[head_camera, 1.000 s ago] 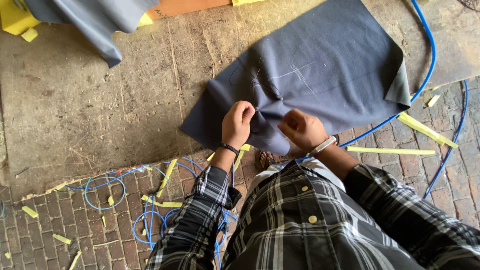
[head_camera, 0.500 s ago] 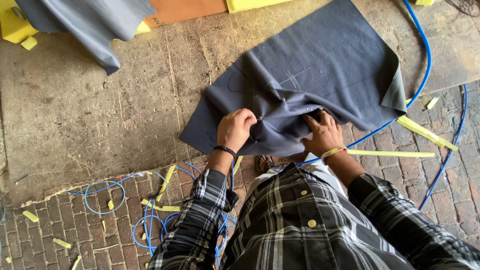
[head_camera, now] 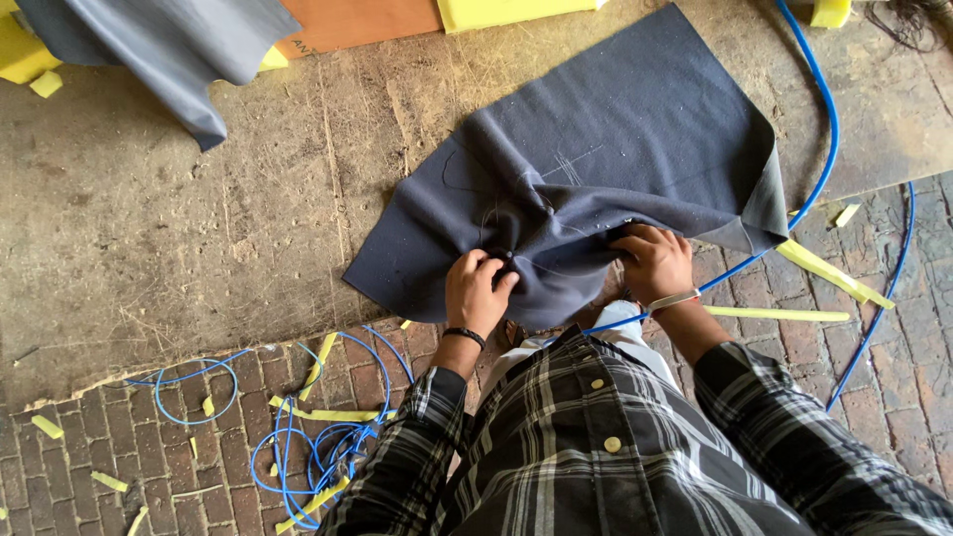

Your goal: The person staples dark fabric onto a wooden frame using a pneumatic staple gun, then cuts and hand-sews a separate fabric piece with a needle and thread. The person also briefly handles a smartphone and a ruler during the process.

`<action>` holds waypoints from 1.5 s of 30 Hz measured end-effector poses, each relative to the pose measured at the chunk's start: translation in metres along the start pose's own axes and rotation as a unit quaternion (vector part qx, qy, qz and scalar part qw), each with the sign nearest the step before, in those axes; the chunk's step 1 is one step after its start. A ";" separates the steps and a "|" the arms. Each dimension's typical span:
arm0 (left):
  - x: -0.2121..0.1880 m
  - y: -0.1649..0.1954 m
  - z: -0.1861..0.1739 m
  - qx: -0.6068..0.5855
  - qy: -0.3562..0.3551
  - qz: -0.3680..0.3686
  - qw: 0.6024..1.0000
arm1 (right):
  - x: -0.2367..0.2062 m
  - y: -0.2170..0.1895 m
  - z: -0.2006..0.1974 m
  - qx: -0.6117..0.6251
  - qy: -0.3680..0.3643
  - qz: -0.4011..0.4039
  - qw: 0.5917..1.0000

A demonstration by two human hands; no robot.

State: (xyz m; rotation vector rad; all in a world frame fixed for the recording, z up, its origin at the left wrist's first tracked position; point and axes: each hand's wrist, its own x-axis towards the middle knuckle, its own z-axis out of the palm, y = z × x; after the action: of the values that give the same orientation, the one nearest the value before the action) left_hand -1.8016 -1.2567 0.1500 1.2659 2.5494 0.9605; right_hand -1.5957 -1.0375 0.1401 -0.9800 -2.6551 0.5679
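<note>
Concrete slab (head_camera: pixel 149 248), brick floor (head_camera: pixel 119 447), fabric (head_camera: pixel 615 159) spread.

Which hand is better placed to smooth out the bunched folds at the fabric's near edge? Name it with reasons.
Left, probably. The left hand already pinches the gathered folds in the dark grey fabric. The right hand grips the same edge further right, beside the blue cord, away from the bunching.

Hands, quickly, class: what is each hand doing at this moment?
Left hand: closed, gripping a bunched fold of the dark grey fabric.
Right hand: closed on the same fabric's near edge.
</note>
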 end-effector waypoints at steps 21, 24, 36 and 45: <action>0.056 -0.005 -0.008 -0.104 -0.069 -0.059 0.990 | -0.052 0.044 0.018 0.689 -0.062 0.409 0.595; 0.070 -0.017 0.004 -0.111 -0.066 -0.022 0.991 | -0.047 0.038 0.012 0.803 -0.067 0.339 0.485; 0.064 -0.024 0.002 -0.107 -0.206 -0.129 0.964 | -0.035 -0.010 -0.010 0.602 -0.041 0.394 0.693; 0.070 -0.025 0.039 -0.222 -0.134 -0.138 0.956 | -0.032 -0.040 -0.046 0.623 -0.165 0.370 0.669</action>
State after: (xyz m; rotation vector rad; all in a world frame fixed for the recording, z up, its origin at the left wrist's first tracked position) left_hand -1.8481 -1.1960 0.1147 0.8242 2.0731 1.1234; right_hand -1.5778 -1.0742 0.1951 -1.3557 -1.1580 2.4086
